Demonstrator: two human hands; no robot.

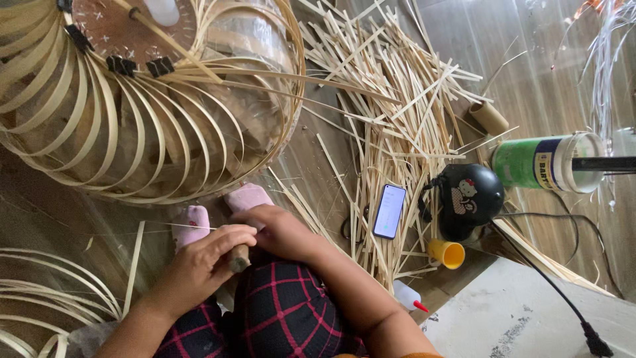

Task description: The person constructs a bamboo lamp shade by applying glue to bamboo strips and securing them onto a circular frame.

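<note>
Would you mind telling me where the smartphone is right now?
In the head view, the smartphone lies screen-up on the floor right of centre, among the bamboo strips, just left of the black helmet.

Left hand [209, 258] fingers curled in a grip, right hand [281, 232] cupped alongside, touching

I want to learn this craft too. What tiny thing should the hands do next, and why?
Probably draw the thin strip a little further past the wooden-handled tool. The left hand grips that tool with the strip pinched at its fingers, the right hand sits close against it, and the strip's free end reaches out to the left.
</note>
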